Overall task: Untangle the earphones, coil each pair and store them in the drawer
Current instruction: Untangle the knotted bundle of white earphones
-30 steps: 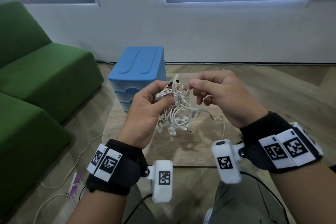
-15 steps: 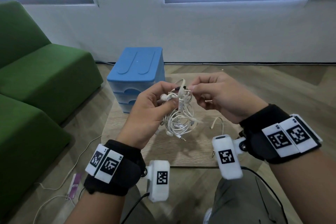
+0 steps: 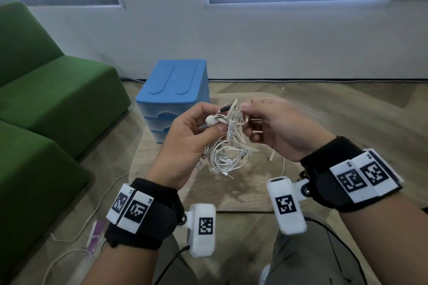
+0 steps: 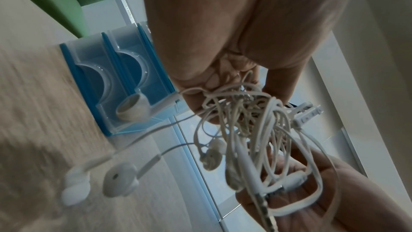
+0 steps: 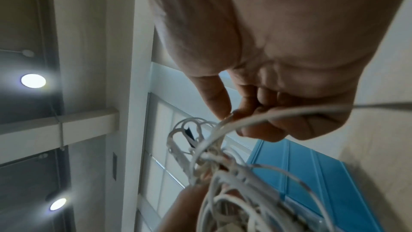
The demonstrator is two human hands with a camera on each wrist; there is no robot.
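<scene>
Centrally, a blue drawer unit (image 3: 172, 95) stands on the wooden worktop (image 3: 243, 192), partly hidden behind both hands; a green sofa (image 3: 46, 104) fills the left of the frame. The left hand (image 3: 185, 143) has its grip curled round the tangled white earphones (image 3: 228, 150), held above the worktop. The right hand (image 3: 275, 127) pinches one cable between thumb and fingertips (image 5: 219, 105).

tangled white earphones (image 3: 225, 146) held midair, closed blue drawer unit (image 3: 172, 97) behind
</scene>
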